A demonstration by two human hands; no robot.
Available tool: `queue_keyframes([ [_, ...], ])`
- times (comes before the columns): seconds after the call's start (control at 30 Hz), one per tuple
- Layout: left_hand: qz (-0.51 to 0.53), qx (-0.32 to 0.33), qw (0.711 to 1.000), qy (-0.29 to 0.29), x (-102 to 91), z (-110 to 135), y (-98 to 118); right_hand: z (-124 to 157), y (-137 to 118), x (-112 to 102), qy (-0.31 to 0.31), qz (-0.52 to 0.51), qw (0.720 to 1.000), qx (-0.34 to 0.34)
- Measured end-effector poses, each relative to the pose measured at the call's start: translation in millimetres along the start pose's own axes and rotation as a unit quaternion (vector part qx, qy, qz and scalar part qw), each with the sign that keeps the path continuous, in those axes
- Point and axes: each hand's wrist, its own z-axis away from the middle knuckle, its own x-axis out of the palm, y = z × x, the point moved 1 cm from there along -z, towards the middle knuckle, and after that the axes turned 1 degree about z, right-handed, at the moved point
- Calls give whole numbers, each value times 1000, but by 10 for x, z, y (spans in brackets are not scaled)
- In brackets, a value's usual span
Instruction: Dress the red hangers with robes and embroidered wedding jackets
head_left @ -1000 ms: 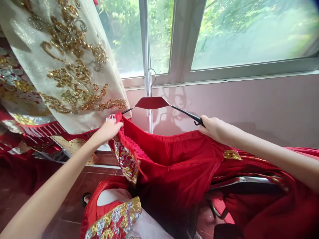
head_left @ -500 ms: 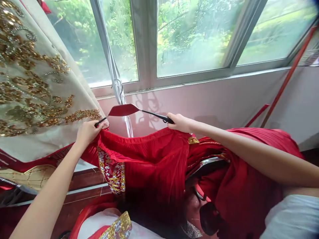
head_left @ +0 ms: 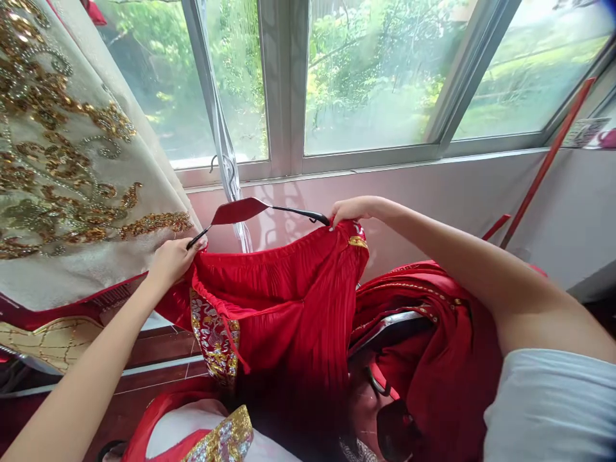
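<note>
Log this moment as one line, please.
left hand: holding left end of hanger | right hand: holding red garment by waist, at hanger's right end | window: beyond

Centre of frame: a narrow slot runs between the hanger (head_left: pixel 240 210) and the waistband (head_left: pixel 255 258) of the red garment (head_left: pixel 327 301), with clear plastic strips (head_left: pixel 225 144) hanging behind it. The waistband gapes upward, giving access from above.

Left of frame: passage is restricted; the cream beaded panel (head_left: pixel 72 160) hangs just beside the left grip (head_left: pixel 172 262).

Above the right grip (head_left: pixel 353 210), clearance extends up to the window (head_left: pixel 375 77) and the pink wall (head_left: pixel 433 192). At right of frame, a leaning red pole (head_left: pixel 548 160) crosses that side, well apart from the grip.

Lower right: heaped red cloth (head_left: pixel 443 366) and a metal edge (head_left: pixel 399 319) block downward passage beneath the forearm.
</note>
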Motion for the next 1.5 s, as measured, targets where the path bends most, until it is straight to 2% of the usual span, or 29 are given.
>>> queue_keyframes([
  [0.07,11,4,1000,5,51,17,13,-146,-54,-152,19,4,1000,11],
  [0.23,12,7,1000,-2,22,99,43,-336,-177,-280,-55,21,998,8],
  [0.47,-36,-2,999,-20,-236,157,-7,-368,-212,13,-148,9,988,-35],
  [0.63,-34,28,999,-26,-223,110,-108,-495,-42,119,-181,11,982,-48],
  [0.77,-7,68,998,-14,-121,53,-183,-656,144,132,-128,1,991,-39],
  [0.83,10,79,997,-11,-87,42,-211,-642,159,141,-100,-5,994,-39],
  [0.9,11,72,997,-9,-72,47,-231,-536,109,121,-105,-13,993,-53],
  [1.0,-42,37,998,6,-78,65,-244,-277,-12,-10,-121,-5,990,-75],
  [1.07,-84,20,996,13,-102,78,-230,-118,-78,-147,-94,19,992,-87],
  [1.13,-113,8,993,16,-141,95,-194,-13,-137,-271,-36,34,992,-114],
  [1.2,-132,-1,991,15,-185,119,-144,44,-216,-337,53,19,986,-158],
  [1.27,-148,-10,989,15,-215,142,-97,92,-329,-338,164,-29,963,-212],
  [1.33,-158,-17,987,18,-212,155,-74,170,-450,-300,243,-70,934,-252],
  [1.4,-162,-21,986,26,-179,152,-86,273,-532,-266,238,-59,933,-263],
  [1.5,-156,-18,987,38,-113,127,-136,403,-503,-266,96,70,968,-221],
])
